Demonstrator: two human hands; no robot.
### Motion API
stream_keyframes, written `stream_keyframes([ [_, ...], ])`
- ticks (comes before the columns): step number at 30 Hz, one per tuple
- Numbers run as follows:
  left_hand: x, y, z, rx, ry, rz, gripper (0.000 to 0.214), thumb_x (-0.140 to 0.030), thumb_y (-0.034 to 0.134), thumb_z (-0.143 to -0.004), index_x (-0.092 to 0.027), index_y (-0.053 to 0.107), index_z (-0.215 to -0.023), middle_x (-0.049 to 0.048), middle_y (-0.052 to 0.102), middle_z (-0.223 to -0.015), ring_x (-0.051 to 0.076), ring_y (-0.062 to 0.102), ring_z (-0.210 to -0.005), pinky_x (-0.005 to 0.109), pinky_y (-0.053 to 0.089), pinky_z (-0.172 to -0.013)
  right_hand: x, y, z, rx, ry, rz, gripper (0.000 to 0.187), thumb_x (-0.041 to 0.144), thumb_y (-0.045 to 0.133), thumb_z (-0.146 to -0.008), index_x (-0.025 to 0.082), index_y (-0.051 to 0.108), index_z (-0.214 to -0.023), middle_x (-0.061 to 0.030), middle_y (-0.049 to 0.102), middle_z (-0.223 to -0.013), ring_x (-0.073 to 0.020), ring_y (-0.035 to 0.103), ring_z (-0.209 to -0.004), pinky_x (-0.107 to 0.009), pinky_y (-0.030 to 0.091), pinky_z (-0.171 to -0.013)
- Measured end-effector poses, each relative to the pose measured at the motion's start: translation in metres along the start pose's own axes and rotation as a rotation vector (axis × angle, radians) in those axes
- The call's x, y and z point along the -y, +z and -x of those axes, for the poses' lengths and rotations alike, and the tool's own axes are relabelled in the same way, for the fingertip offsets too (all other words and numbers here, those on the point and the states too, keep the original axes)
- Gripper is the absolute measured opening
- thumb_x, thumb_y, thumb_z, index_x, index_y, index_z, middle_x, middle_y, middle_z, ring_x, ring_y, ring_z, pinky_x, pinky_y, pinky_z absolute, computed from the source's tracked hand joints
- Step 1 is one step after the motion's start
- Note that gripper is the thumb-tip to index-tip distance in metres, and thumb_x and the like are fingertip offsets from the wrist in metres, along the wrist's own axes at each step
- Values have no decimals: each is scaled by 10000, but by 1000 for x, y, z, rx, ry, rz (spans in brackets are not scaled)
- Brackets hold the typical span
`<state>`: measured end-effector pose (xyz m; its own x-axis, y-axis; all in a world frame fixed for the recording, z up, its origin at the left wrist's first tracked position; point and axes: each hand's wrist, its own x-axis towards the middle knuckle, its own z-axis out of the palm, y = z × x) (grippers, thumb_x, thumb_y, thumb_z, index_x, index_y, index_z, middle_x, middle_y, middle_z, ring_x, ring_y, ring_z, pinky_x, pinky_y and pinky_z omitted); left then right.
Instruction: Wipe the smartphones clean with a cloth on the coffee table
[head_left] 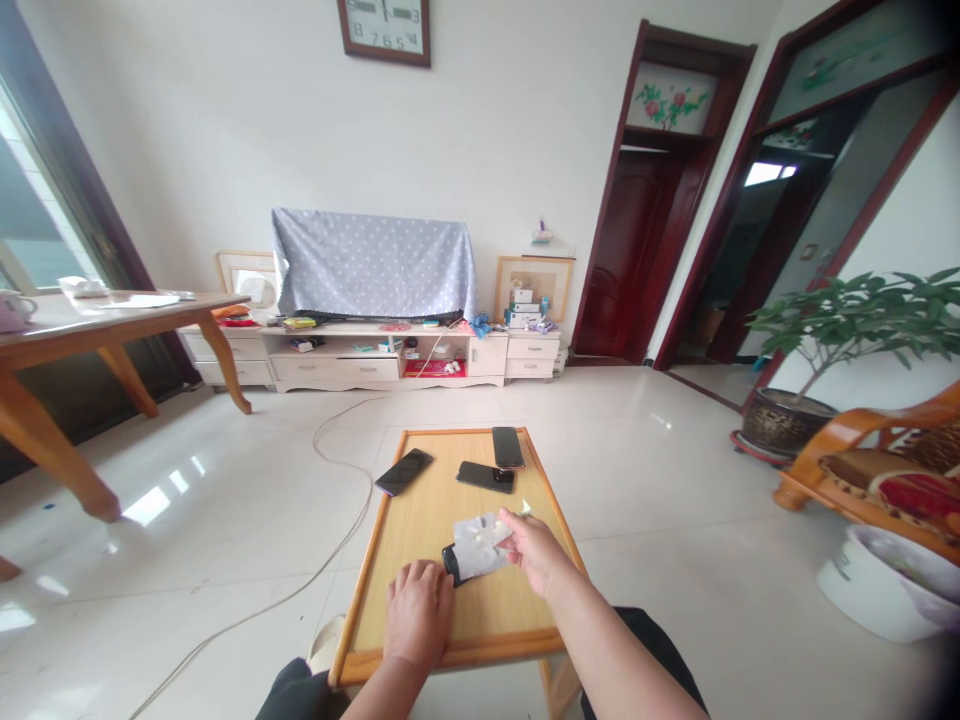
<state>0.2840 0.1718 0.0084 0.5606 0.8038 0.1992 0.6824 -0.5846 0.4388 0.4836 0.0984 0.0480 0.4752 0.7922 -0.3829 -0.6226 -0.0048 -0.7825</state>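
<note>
A small wooden table (pixel 420 530) stands in front of me. My left hand (pixel 418 607) rests knuckles-up on it, fingers curled against the near end of a black phone (pixel 451 561). My right hand (pixel 531 545) pinches a pale, shiny cloth or film (pixel 480 545) that lies over that phone. Three more dark phones lie further back: one phone (pixel 404 471) at the left edge, a second phone (pixel 485 476) in the middle, and a third phone (pixel 508 447) at the far right.
A white cable (pixel 330 560) snakes over the glossy floor to the left. A large wooden table (pixel 97 330) stands far left, a low TV cabinet (pixel 375 360) at the back wall. A potted plant (pixel 817 350), wooden chair (pixel 885 450) and white basin (pixel 885 590) are right.
</note>
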Motion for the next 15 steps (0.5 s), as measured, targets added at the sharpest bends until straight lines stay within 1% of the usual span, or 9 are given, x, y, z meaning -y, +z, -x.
stream_keyframes([
  [4, -2, -3, 1, -1, 3, 0, 256, -342, 445, -948, -242, 676, -907, 78, 664, -1071, 262, 526, -1056, 375, 338, -881, -3, 2, 2, 12, -31, 60, 393, 501, 775, -787, 159, 683, -955, -81, 753, -898, -182, 679, -779, -215, 417, -563],
  [6, -3, -4, 1, 3, -2, -7, 253, -336, 446, -949, -238, 675, -909, 75, 664, -1068, 261, 524, -1058, 374, 338, -883, -1, 3, 3, 31, -53, 38, 409, 513, 775, -783, 168, 681, -982, -70, 753, -898, -172, 674, -758, -220, 425, -572],
  [9, -4, -5, 2, 20, -15, -18, 252, -329, 446, -952, -231, 676, -919, 75, 664, -1071, 258, 523, -1062, 370, 337, -882, 5, 2, 3, 88, -33, -2, 442, 534, 784, -765, 180, 678, -1007, -67, 755, -896, -180, 682, -747, -226, 421, -556],
  [12, -3, -5, 2, 26, -16, -23, 252, -325, 445, -955, -232, 677, -928, 74, 664, -1076, 255, 522, -1065, 369, 334, -882, 8, 0, 3, 73, -15, 42, 430, 514, 811, -740, 168, 684, -962, -78, 757, -879, -184, 684, -730, -217, 398, -524],
  [15, -3, -4, 1, 18, -10, -21, 251, -323, 445, -956, -236, 679, -928, 73, 665, -1083, 253, 522, -1064, 371, 331, -885, 5, -3, 2, 44, 2, 36, 408, 508, 800, -751, 169, 685, -947, -88, 759, -904, -193, 689, -757, -220, 414, -528],
])
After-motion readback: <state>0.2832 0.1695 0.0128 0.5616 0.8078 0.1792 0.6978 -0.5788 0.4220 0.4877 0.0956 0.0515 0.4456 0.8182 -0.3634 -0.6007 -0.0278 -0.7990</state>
